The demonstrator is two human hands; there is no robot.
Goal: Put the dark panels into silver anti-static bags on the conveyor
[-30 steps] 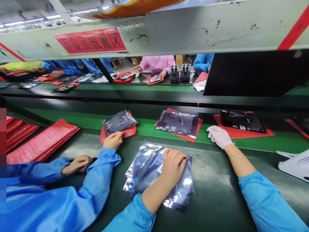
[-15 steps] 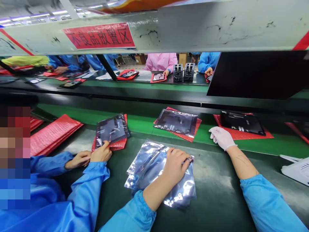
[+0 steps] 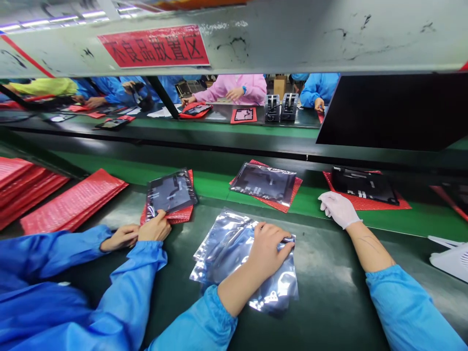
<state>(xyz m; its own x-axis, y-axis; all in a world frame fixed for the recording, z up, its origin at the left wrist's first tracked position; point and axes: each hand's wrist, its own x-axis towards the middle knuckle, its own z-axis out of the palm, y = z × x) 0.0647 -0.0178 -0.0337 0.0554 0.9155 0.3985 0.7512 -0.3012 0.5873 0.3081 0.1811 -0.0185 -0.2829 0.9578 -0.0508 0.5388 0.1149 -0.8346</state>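
My left hand [image 3: 268, 248] lies palm down on a loose stack of shiny silver antistatic bags [image 3: 223, 243], thumb spread away from the fingers. At the edge of the green conveyor strip, my right hand [image 3: 339, 208], in a white glove, has its fingers curled together with nothing visible in them. Just beyond it is a black panel [image 3: 365, 185] on a red bubble pouch [image 3: 400, 201]. Between my hands and farther off, another dark panel in a clear bag [image 3: 265, 183] rests on a red bubble pouch [image 3: 292, 197].
At left, a co-worker's hand [image 3: 155, 226] touches a bagged panel [image 3: 171, 192] on a red pouch. Red bubble pouches [image 3: 73, 200] are stacked beyond. A black screen [image 3: 391, 112] hangs at upper right, under a pale beam [image 3: 292, 39]. A white device [image 3: 451, 258] stands at right.
My left thumb has moved away from the fingers. The panels on the conveyor have shifted slightly left. Across the line, the person in pink has taken a hand off a panel.
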